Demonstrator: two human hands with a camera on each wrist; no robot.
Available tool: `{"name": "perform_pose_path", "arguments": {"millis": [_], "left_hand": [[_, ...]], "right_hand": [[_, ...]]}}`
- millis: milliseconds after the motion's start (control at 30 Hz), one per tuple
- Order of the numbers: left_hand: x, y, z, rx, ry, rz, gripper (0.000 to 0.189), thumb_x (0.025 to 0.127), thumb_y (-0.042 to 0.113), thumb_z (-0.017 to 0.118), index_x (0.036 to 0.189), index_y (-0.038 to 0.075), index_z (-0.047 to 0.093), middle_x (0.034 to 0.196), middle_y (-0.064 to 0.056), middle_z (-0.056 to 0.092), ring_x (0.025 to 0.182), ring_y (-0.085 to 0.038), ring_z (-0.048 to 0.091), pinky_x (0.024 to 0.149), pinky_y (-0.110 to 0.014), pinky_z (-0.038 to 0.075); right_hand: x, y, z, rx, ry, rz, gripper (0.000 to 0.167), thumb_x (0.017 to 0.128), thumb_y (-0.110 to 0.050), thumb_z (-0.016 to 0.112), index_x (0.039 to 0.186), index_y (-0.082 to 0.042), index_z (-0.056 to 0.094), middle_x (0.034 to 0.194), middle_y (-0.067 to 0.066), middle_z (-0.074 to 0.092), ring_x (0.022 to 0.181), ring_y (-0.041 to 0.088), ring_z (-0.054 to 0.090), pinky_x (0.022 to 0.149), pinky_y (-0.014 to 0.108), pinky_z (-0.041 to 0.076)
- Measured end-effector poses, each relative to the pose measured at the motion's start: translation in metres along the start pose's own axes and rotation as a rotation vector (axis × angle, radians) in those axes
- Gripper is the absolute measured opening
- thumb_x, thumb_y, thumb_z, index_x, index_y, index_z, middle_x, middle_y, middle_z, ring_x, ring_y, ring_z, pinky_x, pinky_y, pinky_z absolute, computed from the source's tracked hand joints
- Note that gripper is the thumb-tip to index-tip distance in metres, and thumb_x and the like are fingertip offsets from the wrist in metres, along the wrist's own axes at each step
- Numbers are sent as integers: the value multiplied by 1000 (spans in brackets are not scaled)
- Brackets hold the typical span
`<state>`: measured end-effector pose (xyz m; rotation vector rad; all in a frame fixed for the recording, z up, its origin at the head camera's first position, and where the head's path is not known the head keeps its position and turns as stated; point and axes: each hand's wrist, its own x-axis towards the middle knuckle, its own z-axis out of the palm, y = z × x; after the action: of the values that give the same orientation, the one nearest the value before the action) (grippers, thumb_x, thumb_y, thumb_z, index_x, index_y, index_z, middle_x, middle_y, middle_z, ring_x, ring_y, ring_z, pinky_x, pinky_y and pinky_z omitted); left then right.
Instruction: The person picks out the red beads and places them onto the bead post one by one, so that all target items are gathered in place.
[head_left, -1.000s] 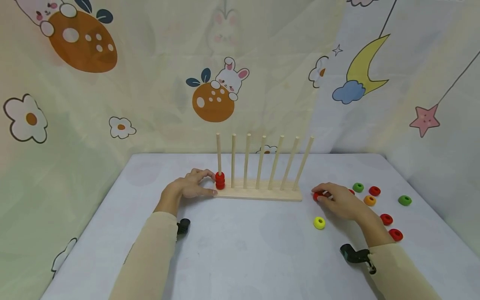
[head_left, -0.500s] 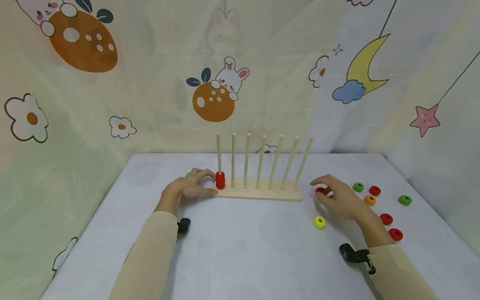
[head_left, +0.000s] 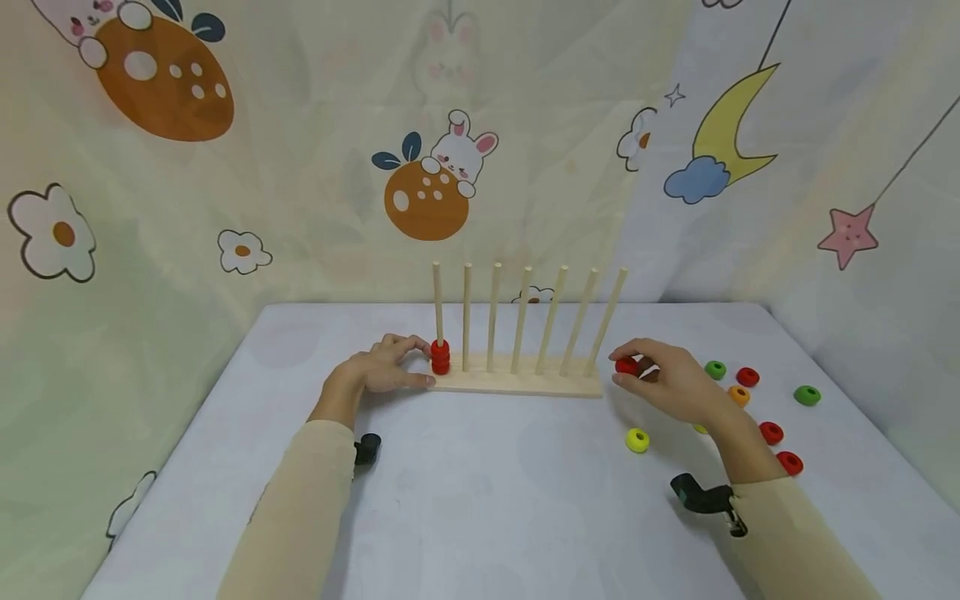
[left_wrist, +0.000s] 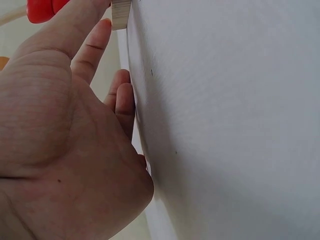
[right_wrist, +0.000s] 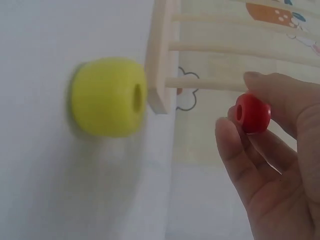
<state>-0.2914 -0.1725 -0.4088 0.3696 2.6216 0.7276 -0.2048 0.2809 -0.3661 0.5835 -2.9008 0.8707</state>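
Note:
A wooden peg rack point(head_left: 525, 385) stands on the table, with a row of several upright pegs. Stacked red beads point(head_left: 440, 358) sit at the foot of its leftmost peg. My left hand point(head_left: 384, 368) holds the left end of the rack's base between thumb and forefinger; the left wrist view shows the base's end point(left_wrist: 120, 15) by the fingertips. Just off the rack's right end, my right hand point(head_left: 675, 379) pinches a red bead point(right_wrist: 253, 114) above the table. The bead's hole faces sideways in the right wrist view.
A yellow bead point(head_left: 637, 441) lies in front of the right hand. Farther right are green beads point(head_left: 807, 396), red beads point(head_left: 771, 432) and an orange bead point(head_left: 738, 395). Another yellow bead point(head_left: 701, 428) is partly hidden by the right hand. A patterned cloth hangs behind the table.
My right hand has lifted the red bead off the table and carried it slightly up and left, toward the rack. The left hand stays at the base.

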Motion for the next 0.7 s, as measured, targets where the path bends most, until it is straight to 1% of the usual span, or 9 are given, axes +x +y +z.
{"name": "perform_pose_path", "arguments": {"millis": [67,167,267,400,600,700], "left_hand": [[0,1,0,1,2,-4,57,87,58,73,135,38,50,160,-14,30,145,-39,30,110,-71,29],[-1,1,1,6,7,-12,56,87,58,73,134,39,50,159,-13,31,144,-38,32,109,-71,30],[-2,1,1,7,8,-16,57,86,58,73,135,39,50,159,-12,31,144,-38,32,109,-71,30],[-1,0,0,8,10,-13,58,86,59,73,135,39,50,159,-13,31,144,-39,32,109,-72,29],[-1,-1,0,6,12,-7,58,86,59,73,135,39,50,159,-13,31,144,-39,32,110,-73,27],[-2,-1,0,1,10,-2,57,86,59,74,134,39,51,159,-13,31,143,-39,33,109,-72,28]], "right_hand": [[0,-3,-3,8,-1,-29,30,96,-16,73,125,-12,65,117,7,69,98,24,70,81,32,59],[1,-6,-7,25,-6,-80,33,95,-5,71,127,-11,65,119,8,68,98,24,71,83,36,60],[2,-10,-8,37,-2,-121,35,94,0,70,128,-10,65,120,8,68,97,22,70,85,36,60],[6,-17,-5,24,13,-156,35,95,-4,72,128,-12,65,120,3,68,94,17,69,84,34,60],[10,-28,3,14,23,-199,33,95,-14,75,127,-15,68,118,0,70,91,14,68,80,36,60],[11,-33,5,7,34,-213,33,95,-15,75,128,-16,68,115,-1,69,90,14,67,79,33,60]]}}
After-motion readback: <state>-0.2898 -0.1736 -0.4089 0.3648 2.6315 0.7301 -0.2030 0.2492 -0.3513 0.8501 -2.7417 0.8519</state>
